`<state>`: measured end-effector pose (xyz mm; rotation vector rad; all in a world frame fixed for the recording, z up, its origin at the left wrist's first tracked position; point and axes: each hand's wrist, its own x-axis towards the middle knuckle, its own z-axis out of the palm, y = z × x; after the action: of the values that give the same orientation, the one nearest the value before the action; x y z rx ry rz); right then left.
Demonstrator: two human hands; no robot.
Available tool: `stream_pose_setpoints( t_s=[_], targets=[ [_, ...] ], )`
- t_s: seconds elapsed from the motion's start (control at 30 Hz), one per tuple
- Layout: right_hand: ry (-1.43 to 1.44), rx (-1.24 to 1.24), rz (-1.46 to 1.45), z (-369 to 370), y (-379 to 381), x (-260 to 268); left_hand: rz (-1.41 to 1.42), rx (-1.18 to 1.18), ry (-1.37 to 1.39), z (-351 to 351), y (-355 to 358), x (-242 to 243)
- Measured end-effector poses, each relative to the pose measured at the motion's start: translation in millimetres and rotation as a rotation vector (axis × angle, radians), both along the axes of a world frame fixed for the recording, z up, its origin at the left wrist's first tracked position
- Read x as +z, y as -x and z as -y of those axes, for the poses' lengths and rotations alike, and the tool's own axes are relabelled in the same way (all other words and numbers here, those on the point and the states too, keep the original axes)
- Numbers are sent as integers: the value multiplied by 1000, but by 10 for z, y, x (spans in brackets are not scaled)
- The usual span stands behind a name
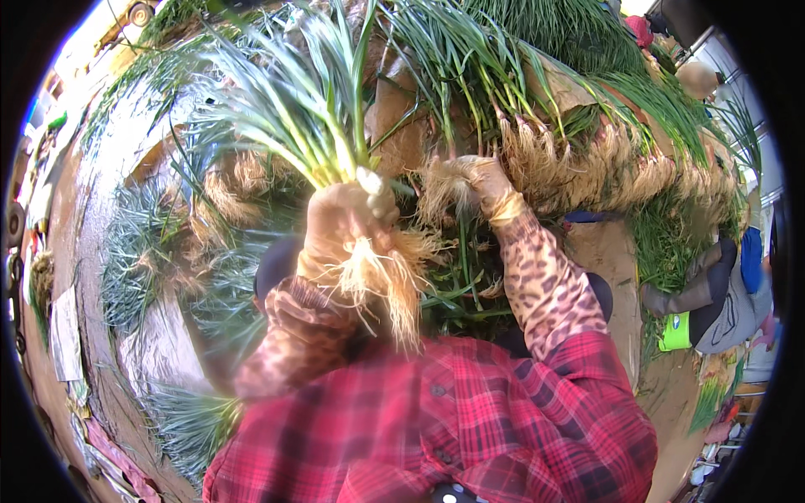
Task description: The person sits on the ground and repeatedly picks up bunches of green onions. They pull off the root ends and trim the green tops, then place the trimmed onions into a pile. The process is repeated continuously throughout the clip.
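Observation:
Gloved, my left hand (343, 217) grips a bunch of green onion-like plants (339, 141) just above its pale roots; the long leaves fan up and the roots hang below the fingers. To its right, my right hand (487, 179), also in a light glove, is closed on the rooted base of another green-leaved plant (449, 179), beside the row of plants. A row of similar plants with brown roots (534, 151) lies beyond and right of it. Both forearms wear leopard-print sleeves.
Loose leaves (465, 289) cover the ground between the arms. Piled greens (553, 31) stand at the back. More leafy bunches (144, 251) lie at the left. A seated person's dark clothed legs (710, 283) are at the right, near a bright green object (675, 332).

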<state>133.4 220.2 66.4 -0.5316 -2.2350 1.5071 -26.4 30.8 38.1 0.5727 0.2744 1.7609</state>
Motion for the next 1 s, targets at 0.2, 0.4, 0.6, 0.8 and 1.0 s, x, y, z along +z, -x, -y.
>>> stream_pose_setpoints(
  t_s=[0.2, 0.4, 0.6, 0.8, 1.0],
  targets=[
    [415, -22, -604, -263, -340, 300, 234, -63, -68, -3, -72, -12],
    [342, -60, -311, 311, -263, 48, -320, 304, 233, -61, -189, -78],
    [-42, 243, 79, 782, -209, -98, 16, 9, 208, 31, -155, -151],
    [412, 197, -95, 325, 345, -129, -183, 24, 428, 11, -248, -221],
    [426, -204, -51, 404, 496, -146, -158, 96, 500, 13, -258, -277]
  ],
)
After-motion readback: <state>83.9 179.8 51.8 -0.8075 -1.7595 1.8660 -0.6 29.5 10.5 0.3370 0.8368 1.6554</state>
